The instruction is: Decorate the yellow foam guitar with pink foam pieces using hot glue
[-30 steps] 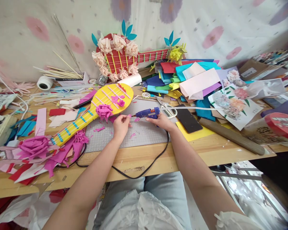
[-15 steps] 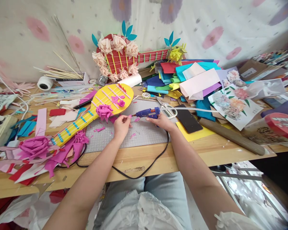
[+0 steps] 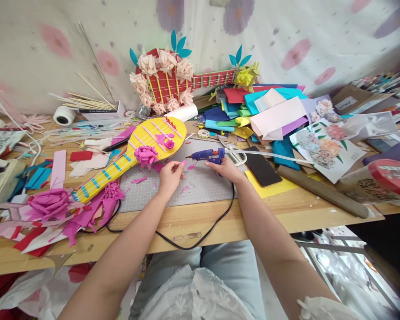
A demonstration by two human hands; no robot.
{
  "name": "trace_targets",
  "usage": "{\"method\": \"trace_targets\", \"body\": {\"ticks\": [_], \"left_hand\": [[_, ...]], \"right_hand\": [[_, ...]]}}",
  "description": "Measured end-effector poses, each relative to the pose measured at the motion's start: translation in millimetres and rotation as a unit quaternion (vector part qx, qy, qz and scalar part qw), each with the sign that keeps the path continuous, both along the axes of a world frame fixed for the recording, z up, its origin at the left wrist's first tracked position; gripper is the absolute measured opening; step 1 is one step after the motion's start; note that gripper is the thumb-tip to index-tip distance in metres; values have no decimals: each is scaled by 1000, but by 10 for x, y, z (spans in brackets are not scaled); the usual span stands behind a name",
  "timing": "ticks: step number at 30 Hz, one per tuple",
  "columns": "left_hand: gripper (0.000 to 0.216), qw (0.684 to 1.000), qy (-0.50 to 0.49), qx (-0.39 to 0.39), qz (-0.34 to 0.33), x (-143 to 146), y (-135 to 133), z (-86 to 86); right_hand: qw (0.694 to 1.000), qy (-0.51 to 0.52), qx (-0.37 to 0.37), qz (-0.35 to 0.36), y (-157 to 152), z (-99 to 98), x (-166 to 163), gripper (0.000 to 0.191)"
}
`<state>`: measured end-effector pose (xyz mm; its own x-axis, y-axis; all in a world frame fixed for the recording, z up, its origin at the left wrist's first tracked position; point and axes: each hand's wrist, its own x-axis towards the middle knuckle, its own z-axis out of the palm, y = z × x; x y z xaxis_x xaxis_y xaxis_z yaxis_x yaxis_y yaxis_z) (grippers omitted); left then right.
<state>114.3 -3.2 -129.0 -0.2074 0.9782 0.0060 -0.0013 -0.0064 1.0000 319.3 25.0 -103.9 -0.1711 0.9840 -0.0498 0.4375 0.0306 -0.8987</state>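
Observation:
My right hand (image 3: 224,166) is wrapped round a blue hot glue gun (image 3: 206,155), its nozzle pointing left and a clear glue stick (image 3: 273,154) trailing from its back. Pinched between the fingertips of my left hand (image 3: 170,176) is a small magenta paper piece (image 3: 184,163), close to the nozzle and apart from it. Just beyond my left hand lies a yellow paper guitar (image 3: 156,133) with pink strips, blue frets and a magenta paper flower (image 3: 146,156) on its body. Magenta scraps (image 3: 140,180) are strewn over the grey cutting mat (image 3: 136,198) under my hands.
Scissors (image 3: 235,155) and a black phone (image 3: 263,165) lie right of the glue gun, near a wooden stick (image 3: 322,191). A red paper guitar (image 3: 216,79) with roses leans at the back. The black cord (image 3: 200,243) loops along the table edge. Coloured paper (image 3: 276,115) is piled behind.
The glue gun's nozzle has drawn slightly away from the magenta piece, to the right and up. My left hand has barely moved, and the whole view has shifted a little.

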Motion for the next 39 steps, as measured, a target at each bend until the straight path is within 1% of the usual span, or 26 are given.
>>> {"method": "trace_targets", "body": {"ticks": [5,10,13,16,20,24,26,27,28,30,31,32,34,36,38,39], "left_hand": [[28,999,-35,4,-22,-11,-28,44],[30,999,-39,9,-19,-12,-47,92],[30,999,-20,24,-22,-30,-50,120],[28,998,7,45,-32,-53,-59,192],[27,997,35,56,-36,-102,-80,374],[23,992,103,69,7,-258,-54,577],[22,984,160,78,29,-382,-15,675],[22,978,191,76,28,-448,6,726],[22,971,228,69,4,-510,27,782],[22,944,316,41,-90,-610,61,909],[23,926,355,37,-120,-640,73,979],[23,910,394,42,-124,-656,83,1051],[21,871,470,42,-136,-645,102,1185],[19,834,524,26,-173,-597,126,1279],[17,796,565,11,-219,-538,159,1323],[16,779,582,7,-235,-510,176,1330]], "right_hand": [[991,-60,35,-112,78,-101,-29,45],[966,-194,46,-163,178,-116,-89,44],[949,-260,45,-172,193,-86,-121,42],[949,-267,55,-160,185,-71,-119,41],[954,-259,84,-128,155,-51,-59,41],[938,-307,124,-102,42,39,63,38],[928,-338,115,-109,-59,119,127,33],[926,-348,96,-109,-116,164,150,30],[928,-352,69,-99,-172,210,160,26],[940,-336,10,-50,-269,299,139,23],[949,-313,-8,-19,-302,337,105,23],[959,-282,-13,8,-323,372,58,23],[980,-192,6,41,-319,434,-68,22],[994,-88,38,55,-266,498,-218,23],[996,-8,64,63,-189,574,-373,24],[995,12,69,65,-150,615,-446,24]]}}
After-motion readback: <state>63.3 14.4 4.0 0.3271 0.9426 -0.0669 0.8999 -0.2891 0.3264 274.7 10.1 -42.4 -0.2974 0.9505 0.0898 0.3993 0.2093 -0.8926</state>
